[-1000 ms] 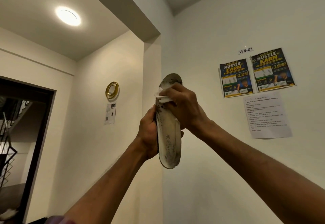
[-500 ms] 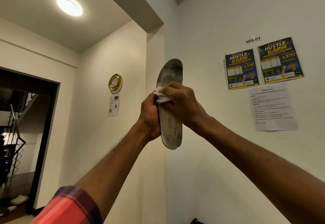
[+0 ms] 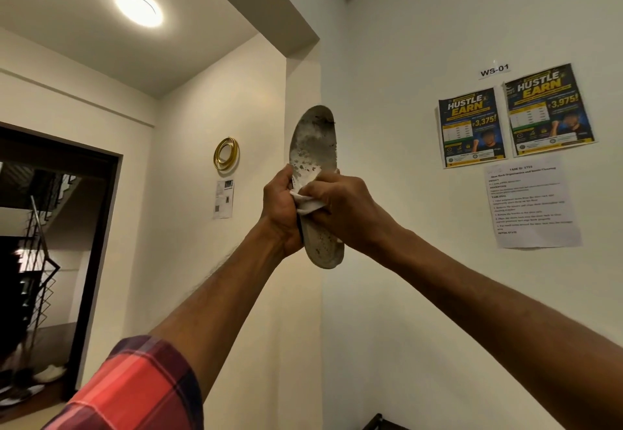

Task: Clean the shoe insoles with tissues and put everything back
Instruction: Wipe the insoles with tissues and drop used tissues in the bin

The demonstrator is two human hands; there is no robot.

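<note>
Mid-wipe on this one, so I'm in the cleaning step and nowhere near the put-it-all-back part. I've got the insole (image 3: 313, 139) held up high in front of me, in the air by the corner of the wall (image 3: 404, 294), not resting on anything. My left hand (image 3: 281, 208) is wrapped round its left edge about halfway down, curled in a proper grip. My right hand (image 3: 344, 208) has the tissue (image 3: 308, 205) bunched up, with my fingers (image 3: 320, 190) curled over it and pressing it against the face of the insole at the middle, right next to my left hand.

Orientation: the long axis runs close to vertical. The toe end points up towards the ceiling and the heel end hangs below both hands. The foot side faces me, and honestly it's grim, with dark patches across the toe area above the tissue and specks down by the heel.

Next move, I reckon: drag the tissue along the length with firm pressure while the left hand stops the insole bending or twisting, since it looks floppy. The toe patch looks like it needs the most work. The tissue might want refolding to a clean bit, but I can't tell how dirty it is from here.
</note>
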